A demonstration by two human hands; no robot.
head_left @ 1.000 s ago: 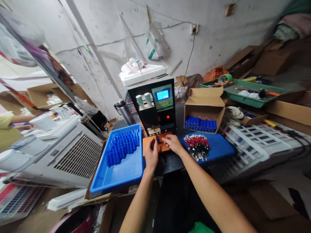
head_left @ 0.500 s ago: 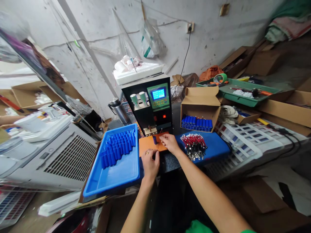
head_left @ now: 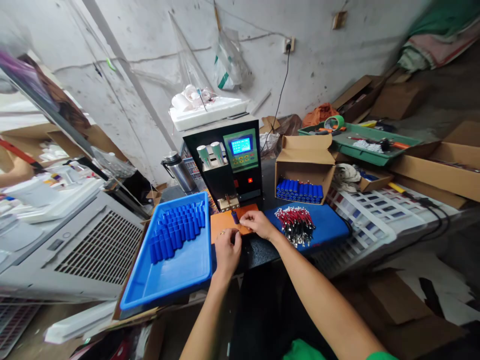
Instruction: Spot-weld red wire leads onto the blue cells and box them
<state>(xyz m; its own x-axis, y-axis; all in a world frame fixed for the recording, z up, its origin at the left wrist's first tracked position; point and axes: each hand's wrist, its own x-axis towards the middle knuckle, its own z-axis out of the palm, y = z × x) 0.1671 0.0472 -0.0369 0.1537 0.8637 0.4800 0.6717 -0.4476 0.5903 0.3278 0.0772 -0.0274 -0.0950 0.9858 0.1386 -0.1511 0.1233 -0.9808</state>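
A black spot-welding machine [head_left: 228, 160] with a lit screen stands at the back of the bench. An orange pad [head_left: 221, 226] lies at its foot, and a small blue cell [head_left: 235, 217] stands on it under the welding tips. My right hand [head_left: 257, 223] rests on the pad beside that cell, fingertips pinched close to it. My left hand [head_left: 227, 251] sits curled at the pad's near edge; I cannot tell if it holds anything. A blue tray [head_left: 176, 270] of several blue cells [head_left: 176, 232] lies to the left.
A pile of red-sleeved wires [head_left: 295, 223] lies on a blue mat [head_left: 330, 227] to the right. Behind it an open cardboard box [head_left: 304, 165] holds blue cells. A steel flask [head_left: 177, 171], a green tool tray [head_left: 360, 145] and a grey vented unit [head_left: 93, 250] surround the bench.
My left hand drew back from the cell to the pad's near edge. My right hand stayed by the cell. The view shifted slightly.
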